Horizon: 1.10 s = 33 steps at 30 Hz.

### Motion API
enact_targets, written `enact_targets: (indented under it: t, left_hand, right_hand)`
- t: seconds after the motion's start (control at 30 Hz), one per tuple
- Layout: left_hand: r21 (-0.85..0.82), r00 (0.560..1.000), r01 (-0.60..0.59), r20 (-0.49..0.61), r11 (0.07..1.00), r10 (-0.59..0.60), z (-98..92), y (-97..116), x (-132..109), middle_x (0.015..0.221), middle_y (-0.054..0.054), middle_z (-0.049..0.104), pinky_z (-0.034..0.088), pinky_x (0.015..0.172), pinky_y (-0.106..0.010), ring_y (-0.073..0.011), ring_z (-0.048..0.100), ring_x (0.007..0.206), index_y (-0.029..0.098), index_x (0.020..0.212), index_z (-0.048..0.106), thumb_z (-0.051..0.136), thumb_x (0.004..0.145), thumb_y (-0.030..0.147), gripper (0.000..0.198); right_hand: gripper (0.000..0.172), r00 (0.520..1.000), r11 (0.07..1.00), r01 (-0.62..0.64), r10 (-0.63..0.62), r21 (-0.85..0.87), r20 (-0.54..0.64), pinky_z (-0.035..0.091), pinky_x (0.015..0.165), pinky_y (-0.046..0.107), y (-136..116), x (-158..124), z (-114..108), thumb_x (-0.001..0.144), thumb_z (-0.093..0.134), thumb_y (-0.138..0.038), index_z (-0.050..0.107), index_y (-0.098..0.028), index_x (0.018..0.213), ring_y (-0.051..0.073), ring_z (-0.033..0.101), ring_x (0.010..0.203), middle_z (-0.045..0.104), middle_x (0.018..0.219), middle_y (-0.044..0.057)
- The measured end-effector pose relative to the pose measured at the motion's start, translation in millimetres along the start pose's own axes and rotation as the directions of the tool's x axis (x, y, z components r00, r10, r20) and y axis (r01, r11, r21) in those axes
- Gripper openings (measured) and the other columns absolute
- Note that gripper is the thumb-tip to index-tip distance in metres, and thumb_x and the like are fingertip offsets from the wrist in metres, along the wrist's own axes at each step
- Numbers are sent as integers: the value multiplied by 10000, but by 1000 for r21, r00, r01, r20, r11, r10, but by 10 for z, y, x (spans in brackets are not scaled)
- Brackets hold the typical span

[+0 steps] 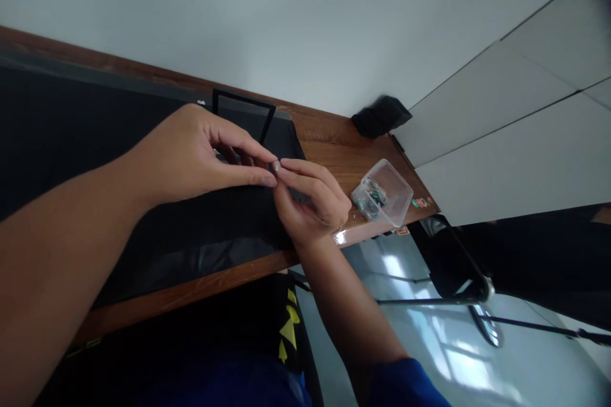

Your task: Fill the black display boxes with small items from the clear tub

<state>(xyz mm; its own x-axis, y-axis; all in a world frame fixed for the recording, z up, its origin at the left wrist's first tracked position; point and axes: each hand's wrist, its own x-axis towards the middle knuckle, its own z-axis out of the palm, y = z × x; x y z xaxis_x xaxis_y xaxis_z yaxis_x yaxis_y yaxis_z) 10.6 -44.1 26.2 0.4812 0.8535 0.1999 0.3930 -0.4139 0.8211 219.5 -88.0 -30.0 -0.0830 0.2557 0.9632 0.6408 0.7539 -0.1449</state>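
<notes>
My left hand [205,149] reaches in over a black mat [157,235], thumb and forefinger closed in a pinch. From the other side comes my right hand [317,197], its fingertips meeting those of the left. Between both sets of fingertips sits a small shiny greyish bead-like piece [277,166], mostly covered, so its exact kind does not show. Both hands are above the mat, near its right end. Behind the left hand stands a thin black rectangular frame [243,97], its lower part hidden by the fingers.
An open clear plastic box [389,191] with small shiny pieces inside stands on the wooden tabletop [329,146] to the right. A black block-shaped object [382,116] is at the back, by the wall. Small coloured discs [420,203] lie near the table's right edge.
</notes>
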Motion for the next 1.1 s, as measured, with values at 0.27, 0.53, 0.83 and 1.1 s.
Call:
enact_targets:
  t: [0.27,0.53,0.83,1.1]
  left_hand:
    - [9,1000,-19,-6,1000,19,32,9,-3,1046,-14,866,641,971,-348,-284,803,1030,297,986,913,789,798,684,448]
    - [5,999,14,51,1000,-14,13,-18,18,1097,-14,874,634,1016,-362,-298,806,1092,276,1030,919,765,802,668,479]
    - [43,999,20,32,999,-21,41,-68,28,1149,-21,864,617,1014,-345,-305,776,1148,319,1128,906,777,800,707,524]
    - [39,994,-5,108,999,1,56,-160,65,1094,-31,856,597,930,-315,-276,764,1053,289,1145,900,770,843,663,499]
  right_hand:
    - [182,999,1000,13,-12,9,-46,688,666,269,-48,38,5,945,829,-103,741,-262,946,133,792,740,815,902,-9]
    - [195,999,999,-7,8,40,-39,642,627,264,-43,-6,55,963,813,-119,678,-254,925,125,755,710,783,858,-16]
    - [183,994,992,-111,111,59,9,500,521,241,-24,-83,108,1005,765,-187,644,-238,878,93,621,596,726,798,-28]
    - [146,981,984,-178,177,11,75,500,549,267,-5,-147,113,1011,754,-236,650,-241,909,107,601,605,700,798,-16]
